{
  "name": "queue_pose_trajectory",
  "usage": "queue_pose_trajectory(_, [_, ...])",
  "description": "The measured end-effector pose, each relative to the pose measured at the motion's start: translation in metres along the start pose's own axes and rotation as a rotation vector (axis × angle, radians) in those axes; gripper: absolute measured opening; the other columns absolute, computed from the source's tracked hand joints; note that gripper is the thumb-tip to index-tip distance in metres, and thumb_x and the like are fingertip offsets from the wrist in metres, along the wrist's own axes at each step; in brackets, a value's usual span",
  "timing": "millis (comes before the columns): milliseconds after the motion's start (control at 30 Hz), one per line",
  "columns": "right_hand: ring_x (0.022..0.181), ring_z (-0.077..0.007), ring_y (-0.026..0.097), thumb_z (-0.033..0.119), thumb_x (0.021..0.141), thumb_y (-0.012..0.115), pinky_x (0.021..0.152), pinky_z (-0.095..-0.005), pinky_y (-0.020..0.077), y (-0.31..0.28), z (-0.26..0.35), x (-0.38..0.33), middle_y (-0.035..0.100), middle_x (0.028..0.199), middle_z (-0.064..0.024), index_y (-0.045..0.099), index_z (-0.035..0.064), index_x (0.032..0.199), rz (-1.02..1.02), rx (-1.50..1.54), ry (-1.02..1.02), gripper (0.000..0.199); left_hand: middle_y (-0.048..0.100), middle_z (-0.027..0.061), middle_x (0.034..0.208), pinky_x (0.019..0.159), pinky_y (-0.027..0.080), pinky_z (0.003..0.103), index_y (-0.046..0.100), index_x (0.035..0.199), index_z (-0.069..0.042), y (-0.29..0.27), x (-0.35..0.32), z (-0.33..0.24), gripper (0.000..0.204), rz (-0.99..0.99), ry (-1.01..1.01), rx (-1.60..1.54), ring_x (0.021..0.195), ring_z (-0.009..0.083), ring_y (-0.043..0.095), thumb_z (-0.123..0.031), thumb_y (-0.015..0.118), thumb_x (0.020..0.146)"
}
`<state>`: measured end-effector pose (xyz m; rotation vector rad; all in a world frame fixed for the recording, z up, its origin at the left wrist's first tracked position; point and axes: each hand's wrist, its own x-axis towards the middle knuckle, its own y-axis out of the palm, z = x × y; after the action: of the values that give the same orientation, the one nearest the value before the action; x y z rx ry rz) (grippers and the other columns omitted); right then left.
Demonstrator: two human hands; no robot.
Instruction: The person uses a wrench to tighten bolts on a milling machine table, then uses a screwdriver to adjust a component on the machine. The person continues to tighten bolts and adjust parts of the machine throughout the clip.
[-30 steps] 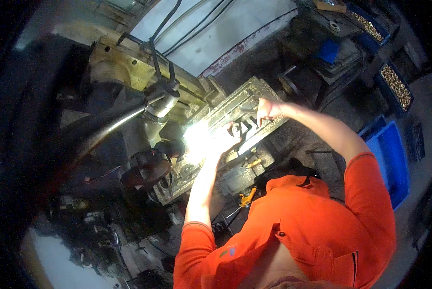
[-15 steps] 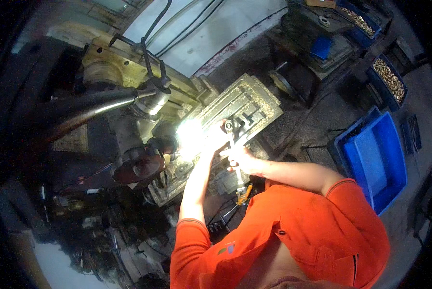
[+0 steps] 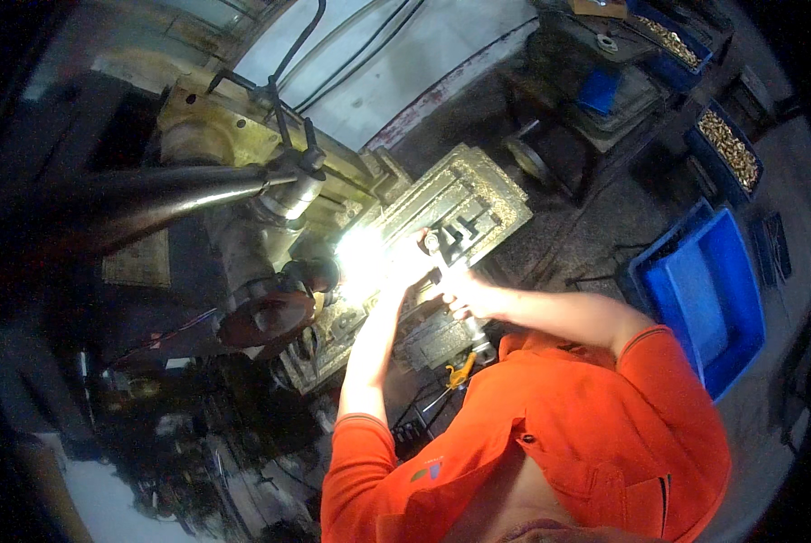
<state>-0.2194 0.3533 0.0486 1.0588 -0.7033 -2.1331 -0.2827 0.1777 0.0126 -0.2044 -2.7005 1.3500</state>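
Observation:
I stand at an old yellow-grey drilling machine [image 3: 242, 145]. On its slotted table [image 3: 496, 195] sits a dark vise [image 3: 460, 231]. My left hand [image 3: 396, 285] reaches into the white glare of the work lamp [image 3: 365, 258] next to the spindle, and its fingers are washed out. My right hand [image 3: 455, 291] is at the near end of the vise, fingers curled around a metal handle bar [image 3: 478, 339] that runs toward me. Both arms have short orange sleeves.
A long dark lever arm [image 3: 170, 190] crosses from the left. A deep blue bin [image 3: 704, 299] stands on the floor at the right. Two trays of small brass-coloured parts [image 3: 731, 149] are at the top right. A yellow-handled tool [image 3: 460, 371] hangs below the table.
My right hand has drawn back from the far side of the table to the near end of the vise. The left hand stays in the lamp glare.

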Motion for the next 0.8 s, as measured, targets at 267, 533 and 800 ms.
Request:
queue_pose_trajectory(267, [0.051, -0.0172, 0.051, 0.011, 0.060, 0.073, 0.044, -0.0300, 0.0405, -0.106, 0.137, 0.039, 0.060, 0.061, -0.0082, 0.063, -0.0028, 0.066, 0.105, -1.605, -0.038, 0.018, 0.061, 0.0191, 0.092, 0.077, 0.046, 0.027, 0.052, 0.114, 0.004, -0.005, 0.007, -0.023, 0.067, 0.100, -0.114, 0.049, 0.085, 0.0222, 0.059, -0.025, 0.066, 0.055])
queue_pose_trajectory(533, [0.054, -0.0174, 0.055, 0.015, 0.063, 0.071, 0.049, -0.0325, 0.0431, -0.035, 0.182, 0.008, 0.063, 0.062, -0.0078, 0.067, 0.0026, 0.065, -0.071, -1.808, -0.116, 0.014, 0.062, 0.0177, 0.080, 0.070, 0.047, 0.029, 0.055, 0.108, 0.007, -0.020, 0.003, -0.035, 0.061, 0.142, -0.205, -0.081, 0.073, 0.0219, 0.061, -0.022, 0.068, 0.055])
queue_pose_trajectory(800, [0.036, -0.0062, 0.034, 0.016, 0.079, 0.056, 0.030, -0.0207, 0.0266, -0.044, 0.050, -0.015, 0.060, 0.064, -0.0036, 0.063, 0.0071, 0.073, -0.055, -0.364, 0.035, 0.012, 0.062, 0.0096, 0.079, 0.067, 0.045, 0.028, 0.056, 0.101, 0.003, 0.006, 0.008, 0.006, 0.056, 0.002, -0.047, -0.078, 0.070, 0.0151, 0.055, -0.019, 0.071, 0.052])
